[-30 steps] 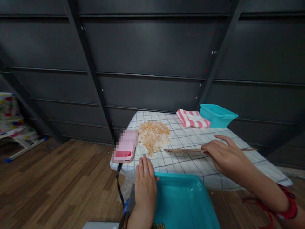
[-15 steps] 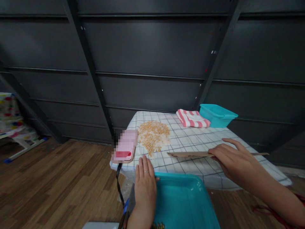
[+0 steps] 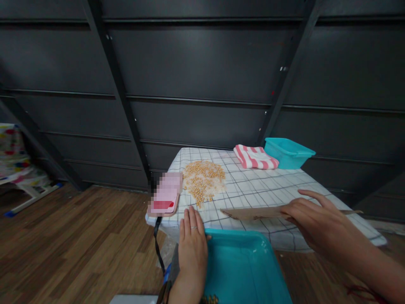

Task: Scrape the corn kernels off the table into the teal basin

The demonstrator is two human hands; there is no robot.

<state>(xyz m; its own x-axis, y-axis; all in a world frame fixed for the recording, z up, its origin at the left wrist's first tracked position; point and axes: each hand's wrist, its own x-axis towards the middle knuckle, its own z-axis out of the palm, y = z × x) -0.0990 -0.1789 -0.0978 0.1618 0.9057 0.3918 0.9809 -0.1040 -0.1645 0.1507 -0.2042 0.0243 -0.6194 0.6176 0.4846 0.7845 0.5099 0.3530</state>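
My right hand (image 3: 313, 215) grips a thin, flat piece of brown cardboard (image 3: 253, 212) on edge, just over the right part of the table. With fingers stretched out, my left hand (image 3: 193, 242) lies at the left rim of a teal plastic tray (image 3: 243, 270), fingertips reaching toward the table edge. Several dark yellowish beads or beans (image 3: 210, 299) sit low in that tray, partly hidden by my left arm. A spread of yellow soybeans (image 3: 204, 179), mixed with pale grains, lies on the checked tablecloth (image 3: 243, 185), beyond my left fingertips.
A pink phone (image 3: 165, 194), partly pixelated, rests at the table's left edge with a black cord (image 3: 157, 240) hanging down. At the back right are a folded red-and-white striped towel (image 3: 255, 157) and a smaller teal basin (image 3: 289, 154). A dark panelled wall (image 3: 202, 63) stands behind.
My right hand has come slightly down toward me and a little right, tilting the cardboard so more of its face shows. My left hand, tray and soybeans look unmoved.
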